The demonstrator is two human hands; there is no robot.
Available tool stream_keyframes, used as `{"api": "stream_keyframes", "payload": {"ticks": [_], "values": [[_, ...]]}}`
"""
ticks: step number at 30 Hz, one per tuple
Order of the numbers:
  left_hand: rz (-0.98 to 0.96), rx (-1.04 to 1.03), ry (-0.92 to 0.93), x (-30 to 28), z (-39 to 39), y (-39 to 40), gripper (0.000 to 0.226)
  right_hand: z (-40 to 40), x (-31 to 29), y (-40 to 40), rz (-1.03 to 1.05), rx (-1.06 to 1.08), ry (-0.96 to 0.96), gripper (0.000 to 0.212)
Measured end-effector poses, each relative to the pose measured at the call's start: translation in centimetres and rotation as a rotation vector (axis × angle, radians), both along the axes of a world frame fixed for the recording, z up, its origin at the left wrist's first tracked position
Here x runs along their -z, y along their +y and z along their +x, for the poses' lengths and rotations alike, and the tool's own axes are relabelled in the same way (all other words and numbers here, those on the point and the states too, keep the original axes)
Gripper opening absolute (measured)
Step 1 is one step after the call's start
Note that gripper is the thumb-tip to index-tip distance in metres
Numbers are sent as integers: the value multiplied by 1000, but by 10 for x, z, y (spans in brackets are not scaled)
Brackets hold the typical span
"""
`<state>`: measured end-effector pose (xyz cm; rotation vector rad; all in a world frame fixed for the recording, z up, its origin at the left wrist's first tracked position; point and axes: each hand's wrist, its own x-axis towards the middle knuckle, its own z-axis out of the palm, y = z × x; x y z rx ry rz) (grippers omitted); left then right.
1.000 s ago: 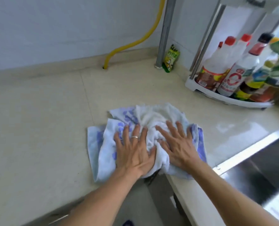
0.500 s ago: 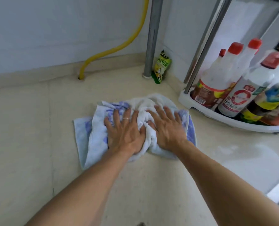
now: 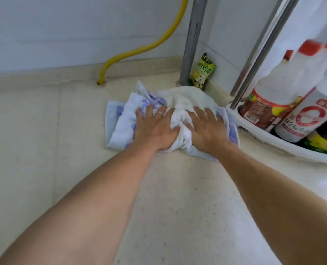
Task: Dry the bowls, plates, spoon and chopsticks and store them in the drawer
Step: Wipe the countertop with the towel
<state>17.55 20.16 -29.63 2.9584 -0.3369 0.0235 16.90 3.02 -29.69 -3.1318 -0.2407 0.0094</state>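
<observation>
A crumpled white and blue towel (image 3: 185,98) lies on the beige countertop (image 3: 178,197), pushed close to the back corner. My left hand (image 3: 155,129), with a ring on one finger, presses flat on the towel's left half. Beside it my right hand (image 3: 206,129) presses flat on the right half, fingers spread. No bowls, plates, spoon, chopsticks or drawer are in view.
A white rack tray (image 3: 285,148) with several sauce bottles (image 3: 273,100) stands right of the towel, almost touching it. A metal pipe (image 3: 191,41), a green packet (image 3: 203,71) and a yellow hose (image 3: 139,48) are at the back wall.
Both hands have slid the towel away from the counter's front edge and sink toward the back corner. The sink has left the view.
</observation>
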Motion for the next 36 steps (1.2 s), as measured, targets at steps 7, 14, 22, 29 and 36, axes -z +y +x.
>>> {"api": "stream_keyframes", "payload": {"ticks": [7, 14, 22, 29, 36], "values": [[-27, 149, 23, -8, -166, -8, 64, -193, -13, -3, 69, 161, 155, 68], [48, 329, 128, -15, -227, -67, 81, -283, -21, -55, 68, 328, 207, 67], [-8, 497, 81, -8, -145, -188, 73, -226, -12, -171, 68, 579, 131, 61], [-56, 480, 19, -6, -178, -128, 65, -243, -13, -114, 106, 542, 136, 62], [34, 341, 115, -10, -294, -20, 69, -335, -17, 0, 60, 391, 199, 70]]}}
